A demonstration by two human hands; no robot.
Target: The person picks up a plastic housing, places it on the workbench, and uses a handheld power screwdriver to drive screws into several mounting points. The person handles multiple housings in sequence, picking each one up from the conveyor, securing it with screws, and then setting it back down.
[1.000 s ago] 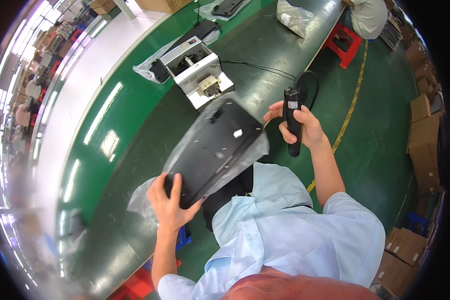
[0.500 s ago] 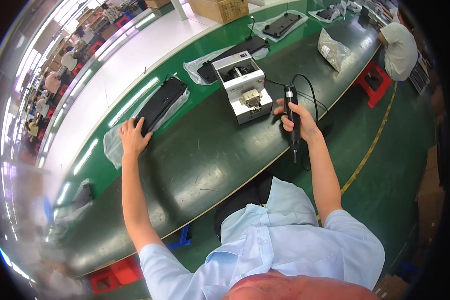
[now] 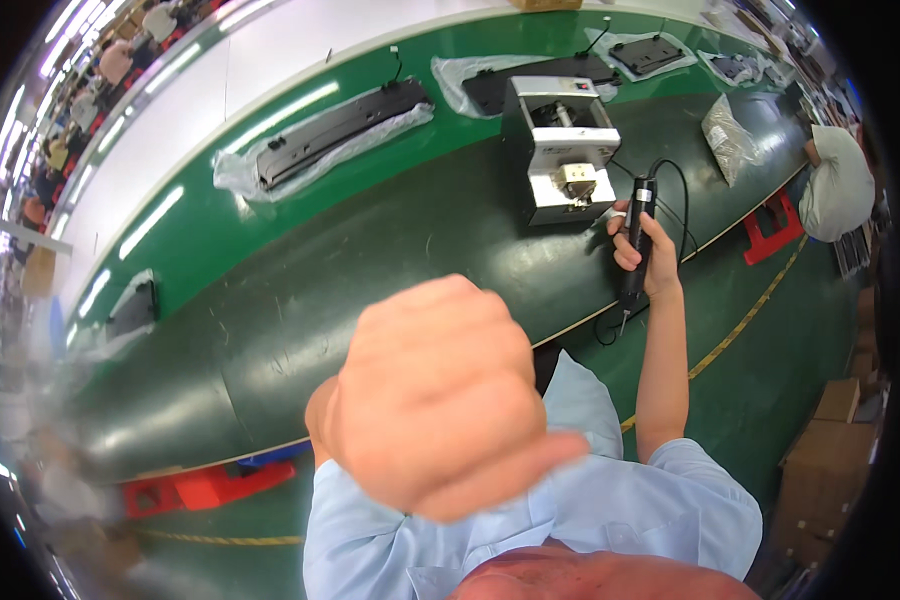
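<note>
My left hand (image 3: 435, 395) is raised close to the camera, large and blurred, fingers curled in with nothing visible in it. My right hand (image 3: 642, 255) grips a black electric screwdriver (image 3: 636, 245) upright at the near edge of the green bench, its cable looping behind. Just beyond it stands a grey box-shaped screw feeder (image 3: 560, 150). A long black panel in clear plastic wrap (image 3: 335, 125) lies on the green conveyor strip at the far left of the bench.
More wrapped black panels (image 3: 650, 52) lie further along the conveyor. A person in a pale shirt (image 3: 835, 185) sits at the right on a red stool (image 3: 770, 225). Red crates (image 3: 205, 488) sit under the bench, cardboard boxes (image 3: 820, 450) at the lower right.
The left hand let go of the black panel on the conveyor, pulled back and rose close to the camera. The right hand stayed at the bench edge with the screwdriver.
</note>
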